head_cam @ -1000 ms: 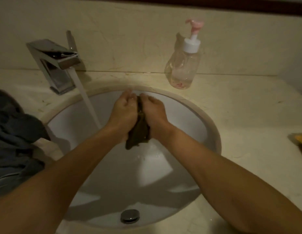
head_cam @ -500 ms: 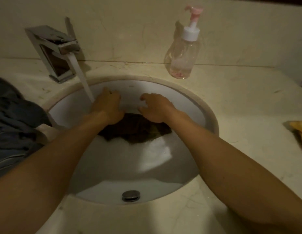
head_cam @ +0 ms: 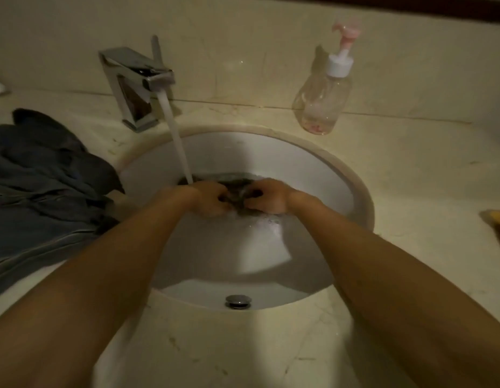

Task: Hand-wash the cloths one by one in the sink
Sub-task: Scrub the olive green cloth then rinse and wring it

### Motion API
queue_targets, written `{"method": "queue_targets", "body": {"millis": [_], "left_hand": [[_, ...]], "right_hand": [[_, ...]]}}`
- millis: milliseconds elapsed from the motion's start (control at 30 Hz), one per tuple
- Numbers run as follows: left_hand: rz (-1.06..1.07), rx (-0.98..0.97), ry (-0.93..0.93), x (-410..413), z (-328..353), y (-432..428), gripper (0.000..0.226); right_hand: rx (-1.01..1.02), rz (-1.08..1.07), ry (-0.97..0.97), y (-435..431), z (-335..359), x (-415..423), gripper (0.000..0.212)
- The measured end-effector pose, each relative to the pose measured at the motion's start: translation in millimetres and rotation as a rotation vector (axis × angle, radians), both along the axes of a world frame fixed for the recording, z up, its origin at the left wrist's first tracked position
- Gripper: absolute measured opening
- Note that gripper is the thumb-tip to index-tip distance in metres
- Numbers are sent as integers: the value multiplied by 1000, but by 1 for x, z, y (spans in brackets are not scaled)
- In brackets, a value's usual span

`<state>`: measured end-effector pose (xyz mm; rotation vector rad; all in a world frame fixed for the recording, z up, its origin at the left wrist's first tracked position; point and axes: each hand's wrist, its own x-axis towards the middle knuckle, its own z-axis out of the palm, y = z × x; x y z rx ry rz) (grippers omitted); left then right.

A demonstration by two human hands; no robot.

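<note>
Left hand (head_cam: 209, 199) and right hand (head_cam: 268, 198), both mine, clutch the dark cloth (head_cam: 235, 185) bunched between them, in water at twelve o'clock of the sink (head_cam: 299, 163), by the faucet (head_cam: 135, 88) stream; grey cloths (head_cam: 41, 186) lie at nine o'clock.

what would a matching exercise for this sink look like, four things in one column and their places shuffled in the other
Things:
1 tap
2 soap bottle
3 dark cloth
4 grey clothes pile

Places:
a counter, left of the sink
b in the sink, gripped by left hand and right hand
c behind the sink, left side, running
d behind the sink, right side

Pairs: 1-c, 2-d, 3-b, 4-a
</note>
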<state>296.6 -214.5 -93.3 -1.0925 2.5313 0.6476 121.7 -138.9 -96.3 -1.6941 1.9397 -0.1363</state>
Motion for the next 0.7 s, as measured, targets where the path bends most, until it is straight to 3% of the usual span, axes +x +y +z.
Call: {"method": "queue_targets", "body": {"millis": [67,133,333,433,567,700], "left_hand": [[37,-20,62,16,16,3,19],[123,-45,192,36,39,5,23],[411,-279,411,103,124,-14,28],[513,-411,533,129,156,-29,38],[511,-439,438,138,179,-59,75],[457,-366,424,132,184,-83,89]], "right_hand": [[-85,-133,-178,3,14,1,40],[-181,-201,-316,5,32,6,54],[-375,-197,-511,-23,113,47,75],[-455,-139,-548,-45,150,69,79],[-457,-98,-541,-83,181,85,80],[-353,-49,-479,-123,189,86,92]]}}
